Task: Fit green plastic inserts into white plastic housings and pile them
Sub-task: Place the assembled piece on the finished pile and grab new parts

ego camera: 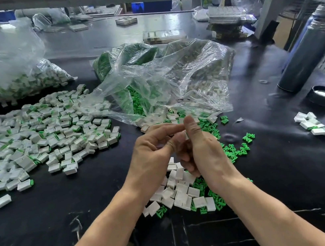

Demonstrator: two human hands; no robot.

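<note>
Assembled pile lies left of bag, flask right.

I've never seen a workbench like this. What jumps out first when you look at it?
The big heap of assembled white-and-green pieces spreads across the left of the dark table. In the centre, the left hand and right hand meet over loose white housings and green inserts. Behind them slumps a crumpled clear bag.

can't see what my left hand and right hand pinch btwn them, fingers cover it. big pile of finished pieces cut off at left edge. bag contents blurred by plastic; back shelves too fuzzy to id.
</note>
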